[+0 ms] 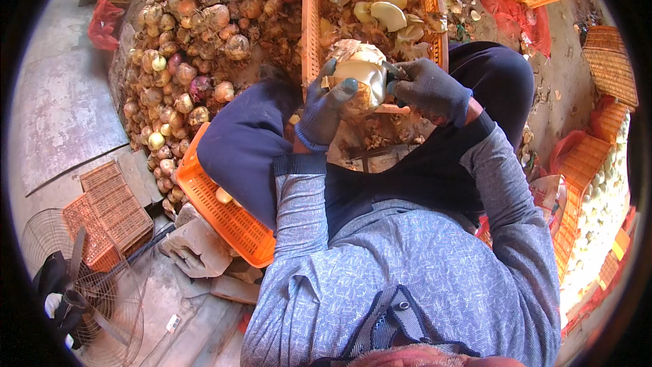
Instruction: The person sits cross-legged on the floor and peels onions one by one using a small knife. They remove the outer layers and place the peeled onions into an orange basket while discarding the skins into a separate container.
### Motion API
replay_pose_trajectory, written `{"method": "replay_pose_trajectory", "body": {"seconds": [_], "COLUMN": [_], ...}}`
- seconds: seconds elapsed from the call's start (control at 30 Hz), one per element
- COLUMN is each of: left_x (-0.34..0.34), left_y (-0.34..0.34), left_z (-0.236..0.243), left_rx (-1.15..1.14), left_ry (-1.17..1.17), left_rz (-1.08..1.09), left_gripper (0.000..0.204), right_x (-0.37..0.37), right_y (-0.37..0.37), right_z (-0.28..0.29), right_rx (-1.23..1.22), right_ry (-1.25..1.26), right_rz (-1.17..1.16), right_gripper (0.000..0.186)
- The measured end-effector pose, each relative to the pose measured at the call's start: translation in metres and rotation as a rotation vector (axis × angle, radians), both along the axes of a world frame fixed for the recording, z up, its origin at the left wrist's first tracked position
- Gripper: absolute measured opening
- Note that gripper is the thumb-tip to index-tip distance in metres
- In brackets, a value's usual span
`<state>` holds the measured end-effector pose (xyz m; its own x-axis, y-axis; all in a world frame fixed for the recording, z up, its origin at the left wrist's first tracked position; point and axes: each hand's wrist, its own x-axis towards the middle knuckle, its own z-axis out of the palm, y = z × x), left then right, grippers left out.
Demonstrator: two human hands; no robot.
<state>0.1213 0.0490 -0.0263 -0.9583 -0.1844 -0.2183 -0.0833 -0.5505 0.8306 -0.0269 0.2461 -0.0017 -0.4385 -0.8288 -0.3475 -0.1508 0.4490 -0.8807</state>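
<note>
A large, partly peeled onion (360, 76), pale with brown skin hanging at its top, is held over the near end of an orange crate (309, 41). Wrapped round its left side is my left hand (324, 105), in a dark grey glove with the thumb across the front. My right hand (431, 90), gloved alike, is closed against the onion's right side. A slim dark shape sticks out between its fingers; I cannot tell whether it is a small blade or a fingertip. Inside the crate lie pale peeled pieces (388, 16) and loose brown skins.
A big heap of unpeeled onions (204, 20) spreads left of the crate. By my left leg stands another orange crate (224, 211), beside a concrete block (197, 248). A wire-caged fan (81, 285) is at lower left. Crates of pale onions (601, 211) line the right side.
</note>
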Motion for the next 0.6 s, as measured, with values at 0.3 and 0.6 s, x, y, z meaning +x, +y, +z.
{"method": "replay_pose_trajectory", "body": {"seconds": [0.3,0.6], "left_x": [0.006,0.002], "left_y": [-0.007,0.005], "left_z": [-0.016,-0.007], "left_rx": [-0.011,-0.154], "left_ry": [-0.136,-0.167], "left_rz": [0.113,0.017], "left_gripper": [0.045,0.054], "right_x": [0.026,0.021], "right_y": [0.013,-0.015], "right_z": [0.015,-0.008], "right_rx": [-0.162,-0.205], "right_ry": [0.236,0.433], "right_rz": [-0.073,-0.207], "right_gripper": [0.043,0.044]}}
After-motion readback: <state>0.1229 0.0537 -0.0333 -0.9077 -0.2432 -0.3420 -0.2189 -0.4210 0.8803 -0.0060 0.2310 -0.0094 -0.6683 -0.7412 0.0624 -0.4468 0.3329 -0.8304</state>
